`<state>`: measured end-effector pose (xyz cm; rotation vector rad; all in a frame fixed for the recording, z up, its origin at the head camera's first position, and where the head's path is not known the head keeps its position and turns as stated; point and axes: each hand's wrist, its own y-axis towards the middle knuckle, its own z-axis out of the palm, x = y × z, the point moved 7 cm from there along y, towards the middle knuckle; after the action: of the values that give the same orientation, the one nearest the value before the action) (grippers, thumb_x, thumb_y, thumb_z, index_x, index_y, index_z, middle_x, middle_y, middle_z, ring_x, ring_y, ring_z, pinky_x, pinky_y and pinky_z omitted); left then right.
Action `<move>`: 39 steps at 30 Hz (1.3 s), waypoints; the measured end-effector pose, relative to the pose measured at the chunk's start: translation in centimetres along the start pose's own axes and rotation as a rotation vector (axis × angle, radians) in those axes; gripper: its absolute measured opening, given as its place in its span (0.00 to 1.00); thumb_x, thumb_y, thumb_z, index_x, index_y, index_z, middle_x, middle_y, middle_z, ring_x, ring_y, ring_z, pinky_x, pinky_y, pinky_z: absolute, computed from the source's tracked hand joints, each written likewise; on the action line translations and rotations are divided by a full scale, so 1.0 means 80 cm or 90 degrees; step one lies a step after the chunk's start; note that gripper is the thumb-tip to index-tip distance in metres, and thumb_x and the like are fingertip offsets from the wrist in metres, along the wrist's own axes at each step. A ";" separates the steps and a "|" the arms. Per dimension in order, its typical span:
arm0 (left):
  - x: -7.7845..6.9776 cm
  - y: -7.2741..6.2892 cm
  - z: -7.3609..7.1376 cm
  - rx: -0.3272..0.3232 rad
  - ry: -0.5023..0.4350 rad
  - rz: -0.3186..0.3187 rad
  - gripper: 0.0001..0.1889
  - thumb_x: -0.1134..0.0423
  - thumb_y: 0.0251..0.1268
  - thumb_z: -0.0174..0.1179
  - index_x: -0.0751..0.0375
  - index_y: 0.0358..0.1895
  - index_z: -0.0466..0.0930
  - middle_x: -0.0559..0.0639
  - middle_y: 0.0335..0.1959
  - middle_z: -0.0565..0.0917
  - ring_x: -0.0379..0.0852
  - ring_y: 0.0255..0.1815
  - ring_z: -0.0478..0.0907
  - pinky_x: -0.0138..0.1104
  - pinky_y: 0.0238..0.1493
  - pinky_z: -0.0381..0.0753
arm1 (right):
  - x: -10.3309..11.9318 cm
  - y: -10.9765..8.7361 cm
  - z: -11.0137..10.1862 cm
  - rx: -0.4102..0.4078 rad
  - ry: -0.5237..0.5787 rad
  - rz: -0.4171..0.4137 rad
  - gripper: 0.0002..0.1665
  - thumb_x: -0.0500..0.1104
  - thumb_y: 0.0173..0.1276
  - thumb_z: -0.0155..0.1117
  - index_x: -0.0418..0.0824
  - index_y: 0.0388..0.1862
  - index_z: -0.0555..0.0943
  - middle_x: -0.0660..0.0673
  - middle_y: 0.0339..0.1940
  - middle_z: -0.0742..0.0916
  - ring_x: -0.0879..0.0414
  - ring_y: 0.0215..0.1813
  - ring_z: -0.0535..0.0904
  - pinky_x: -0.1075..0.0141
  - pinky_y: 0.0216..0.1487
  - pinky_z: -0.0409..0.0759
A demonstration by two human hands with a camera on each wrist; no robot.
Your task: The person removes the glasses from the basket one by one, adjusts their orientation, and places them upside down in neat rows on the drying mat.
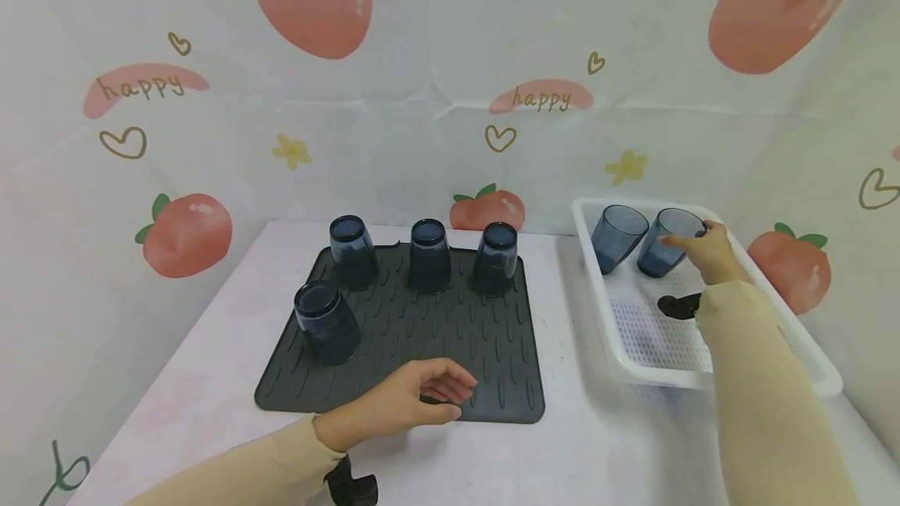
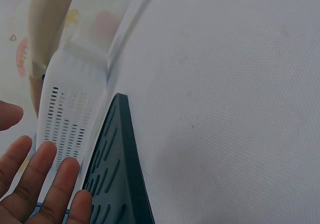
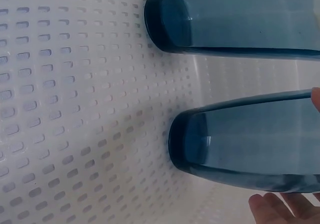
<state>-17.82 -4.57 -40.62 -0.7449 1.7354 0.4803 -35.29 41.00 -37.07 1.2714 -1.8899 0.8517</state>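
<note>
My right hand grips a blue glass tumbler near its rim, thumb on one side and fingers on the other. That tumbler stands upright in the white perforated basket. Beside it, a second blue tumbler stands rim up at the basket's back left. My left hand hovers with relaxed fingers over the front edge of the dark ribbed drying mat, holding nothing. Seen from the left wrist, its fingers are spread apart.
Upside down on the mat are several blue tumblers: one at the front left, with others along the back, including a middle tumbler and a right tumbler. A fruit-patterned cloth hangs behind the white table.
</note>
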 end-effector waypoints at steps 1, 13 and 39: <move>0.000 0.000 0.000 0.000 -0.002 0.000 0.18 0.66 0.64 0.62 0.65 0.57 0.76 0.60 0.50 0.82 0.51 0.52 0.80 0.29 0.54 0.78 | -0.001 0.001 0.001 -0.002 0.000 0.001 0.60 0.49 0.68 0.60 0.26 0.74 0.28 0.24 0.76 0.40 0.30 0.76 0.37 0.40 0.74 0.45; 0.003 0.002 -0.001 -0.001 0.006 -0.011 0.18 0.65 0.64 0.62 0.63 0.56 0.77 0.59 0.50 0.82 0.48 0.51 0.80 0.28 0.53 0.77 | -0.008 0.004 0.006 -0.002 -0.009 0.031 0.63 0.53 0.68 0.60 0.27 0.73 0.26 0.23 0.75 0.41 0.29 0.76 0.41 0.42 0.75 0.49; 0.001 -0.002 -0.002 -0.005 -0.012 0.005 0.17 0.67 0.65 0.61 0.65 0.56 0.76 0.62 0.50 0.81 0.56 0.52 0.79 0.28 0.53 0.77 | 0.006 -0.016 0.009 0.013 0.092 0.011 0.62 0.47 0.65 0.67 0.34 0.76 0.30 0.28 0.77 0.45 0.33 0.77 0.47 0.43 0.70 0.60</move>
<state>-17.80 -4.82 -40.63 -0.7373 1.7207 0.4973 -34.31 39.81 -36.89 1.1741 -1.7846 0.9480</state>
